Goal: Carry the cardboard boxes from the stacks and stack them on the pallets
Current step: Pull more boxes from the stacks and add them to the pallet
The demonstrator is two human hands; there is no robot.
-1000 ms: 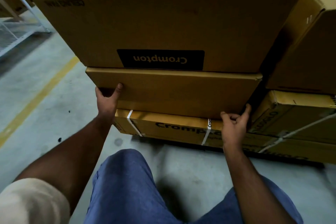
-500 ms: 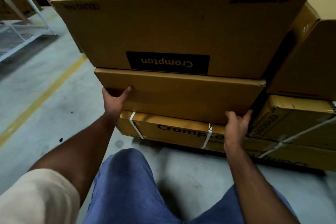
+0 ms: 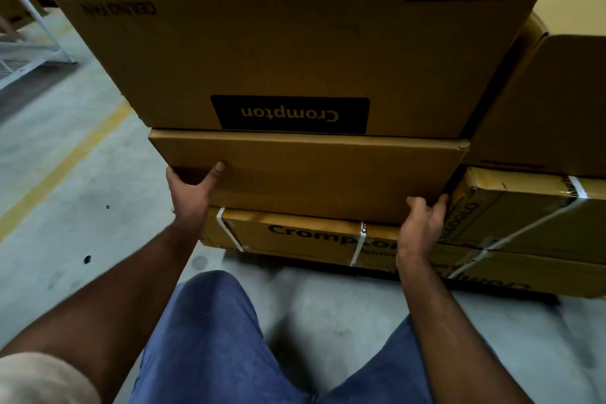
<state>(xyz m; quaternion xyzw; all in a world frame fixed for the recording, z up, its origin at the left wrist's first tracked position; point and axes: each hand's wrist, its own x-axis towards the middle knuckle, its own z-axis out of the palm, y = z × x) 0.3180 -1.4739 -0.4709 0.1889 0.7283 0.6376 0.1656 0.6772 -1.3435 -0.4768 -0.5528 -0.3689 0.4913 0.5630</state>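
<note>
A plain flat cardboard box (image 3: 314,174) lies in the middle of a stack, with a big box (image 3: 288,52) bearing an upside-down black Crompton label on top of it. Under it is a strapped Crompton box (image 3: 295,234) low to the floor. My left hand (image 3: 191,188) grips the flat box's lower left corner, thumb on the front face. My right hand (image 3: 421,225) holds its lower right corner, fingers curled under the edge.
Another large box (image 3: 554,102) stands to the right on a strapped box (image 3: 524,213). A yellow line (image 3: 62,167) runs along the grey concrete floor at left. A white metal rack (image 3: 26,43) is at far left. My knees in blue trousers (image 3: 210,338) are low in view.
The view has shifted so the stack sits slightly higher and to the right. Both hands stay on the flat box's lower corners; the right hand's fingers have curled further under the edge.
</note>
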